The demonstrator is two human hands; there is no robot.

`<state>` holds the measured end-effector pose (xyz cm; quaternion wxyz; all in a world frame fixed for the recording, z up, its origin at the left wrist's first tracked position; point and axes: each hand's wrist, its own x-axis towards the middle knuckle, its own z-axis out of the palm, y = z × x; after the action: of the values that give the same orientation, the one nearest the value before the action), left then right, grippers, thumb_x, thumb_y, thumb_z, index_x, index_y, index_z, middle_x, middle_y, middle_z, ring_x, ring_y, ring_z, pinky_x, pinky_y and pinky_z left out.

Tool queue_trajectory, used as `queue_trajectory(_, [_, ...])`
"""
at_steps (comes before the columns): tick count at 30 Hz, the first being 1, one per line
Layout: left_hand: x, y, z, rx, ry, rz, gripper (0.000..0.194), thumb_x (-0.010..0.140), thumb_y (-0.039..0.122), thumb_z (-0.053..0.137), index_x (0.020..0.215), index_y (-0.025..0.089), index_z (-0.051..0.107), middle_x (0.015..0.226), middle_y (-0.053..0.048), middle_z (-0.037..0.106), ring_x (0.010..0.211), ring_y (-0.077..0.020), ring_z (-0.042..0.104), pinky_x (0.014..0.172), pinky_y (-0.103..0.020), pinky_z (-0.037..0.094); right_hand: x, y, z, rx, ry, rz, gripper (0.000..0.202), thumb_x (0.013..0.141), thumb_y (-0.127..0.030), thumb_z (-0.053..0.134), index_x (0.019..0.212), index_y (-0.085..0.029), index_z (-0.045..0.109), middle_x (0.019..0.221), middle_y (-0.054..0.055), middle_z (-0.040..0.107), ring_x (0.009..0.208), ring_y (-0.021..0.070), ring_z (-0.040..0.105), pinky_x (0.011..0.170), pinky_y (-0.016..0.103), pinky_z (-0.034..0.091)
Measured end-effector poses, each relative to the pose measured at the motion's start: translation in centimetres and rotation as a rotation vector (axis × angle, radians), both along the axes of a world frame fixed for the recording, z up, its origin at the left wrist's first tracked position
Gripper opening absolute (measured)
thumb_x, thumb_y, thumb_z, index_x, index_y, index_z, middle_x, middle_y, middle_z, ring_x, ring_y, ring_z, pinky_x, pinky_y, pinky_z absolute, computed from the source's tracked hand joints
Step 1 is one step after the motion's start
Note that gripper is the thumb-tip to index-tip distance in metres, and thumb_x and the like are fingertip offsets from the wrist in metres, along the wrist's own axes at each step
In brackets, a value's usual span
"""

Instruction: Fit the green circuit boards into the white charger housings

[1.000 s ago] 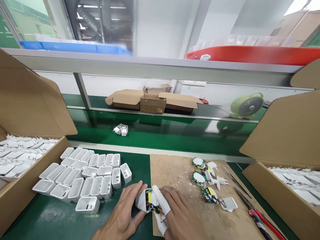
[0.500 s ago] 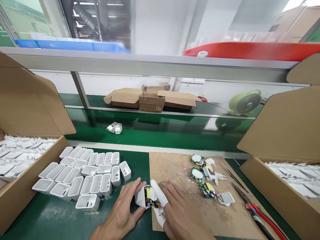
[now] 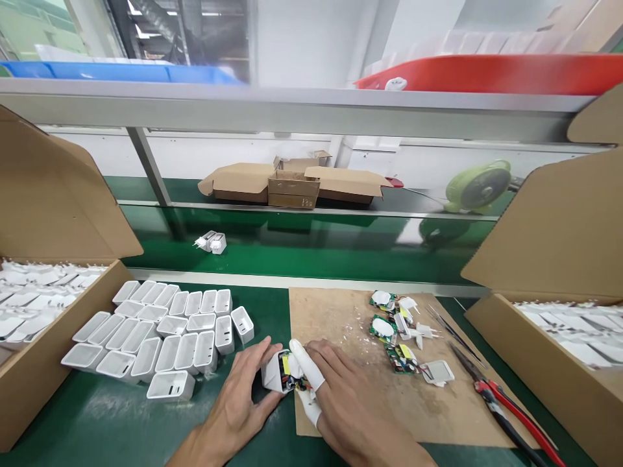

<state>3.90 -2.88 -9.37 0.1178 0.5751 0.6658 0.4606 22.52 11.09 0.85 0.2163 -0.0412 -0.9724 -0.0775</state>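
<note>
My left hand [image 3: 243, 395] grips a white plastic charger housing [image 3: 271, 372] between thumb and fingers, low in the middle of the view. A circuit board [image 3: 289, 373] with yellow-wrapped and black parts sits partly in the housing's open end. White finger covers are on the thumb and a finger of my right hand [image 3: 341, 395], which pinches the outer end of that board. Left of my hands, several empty white housings [image 3: 168, 355] stand in rows on the green table. To the right lie several circuit boards with white plug parts [image 3: 403, 360] on a brown sheet.
Red-handled pliers [image 3: 494, 395] and tweezers [image 3: 455, 334] lie on the cardboard sheet [image 3: 341, 311]. Open cartons of white parts flank me, one left [image 3: 92, 298] and one right [image 3: 491, 318]. Two assembled chargers [image 3: 211, 242] rest on the green belt [image 3: 316, 256] behind. A shelf rail [image 3: 302, 110] crosses above.
The view has tilted and shifted slightly. Both hands keep their hold on the housing and board, and the board appears a little deeper in the housing.
</note>
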Motion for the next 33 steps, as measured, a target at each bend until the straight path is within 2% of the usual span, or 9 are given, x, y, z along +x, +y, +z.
queue_trajectory(7, [-0.1, 0.2, 0.0, 0.034, 0.027, -0.002, 0.077, 0.105, 0.033, 0.064, 0.168, 0.039, 0.019, 0.151, -0.008, 0.068, 0.142, -0.0302, 0.061, 0.114, -0.053, 0.057, 0.1, 0.0, -0.4, 0.015, 0.017, 0.01, 0.022, 0.086, -0.009, 0.058, 0.097, -0.012, 0.077, 0.128, 0.018, 0.074, 0.124, 0.0342, 0.06, 0.113, 0.048, 0.05])
queue_trajectory(12, [-0.1, 0.2, -0.3, 0.032, 0.043, -0.008, 0.08, 0.103, 0.03, 0.065, 0.168, 0.039, 0.019, 0.151, -0.008, 0.068, 0.141, -0.0306, 0.062, 0.113, -0.053, 0.058, 0.2, 0.0, -1.1, 0.012, 0.042, 0.01, 0.032, 0.084, -0.005, 0.057, 0.11, -0.009, 0.075, 0.13, 0.017, 0.072, 0.126, 0.0342, 0.058, 0.116, 0.048, 0.047])
queue_trajectory(21, [-0.2, 0.1, -1.1, 0.019, 0.01, 0.005, 0.081, 0.103, 0.031, 0.067, 0.168, 0.04, 0.02, 0.153, -0.008, 0.066, 0.143, -0.0304, 0.061, 0.115, -0.055, 0.057, 0.2, -0.1, -1.4, 0.009, 0.051, 0.006, 0.032, 0.079, -0.004, 0.057, 0.104, -0.009, 0.075, 0.132, 0.018, 0.07, 0.13, 0.036, 0.055, 0.118, 0.049, 0.044])
queue_trajectory(28, [-0.1, 0.2, -0.7, 0.04, 0.035, 0.009, 0.079, 0.103, 0.031, 0.066, 0.168, 0.038, 0.023, 0.151, -0.009, 0.067, 0.142, -0.0303, 0.062, 0.114, -0.053, 0.058, -0.2, -0.4, -0.2, 0.054, 0.055, 0.013, 0.03, 0.074, -0.005, 0.06, 0.097, -0.011, 0.077, 0.124, 0.018, 0.074, 0.122, 0.0353, 0.057, 0.115, 0.046, 0.045])
queue_trajectory(33, [-0.1, 0.1, -0.6, 0.031, 0.024, 0.018, 0.077, 0.102, 0.034, 0.068, 0.167, 0.037, 0.026, 0.149, -0.01, 0.068, 0.138, -0.0306, 0.065, 0.112, -0.05, 0.06, -0.6, -0.2, 0.5, 0.026, -0.021, 0.034, 0.033, 0.074, -0.01, 0.062, 0.103, -0.008, 0.078, 0.122, 0.021, 0.073, 0.119, 0.0372, 0.059, 0.11, 0.049, 0.051])
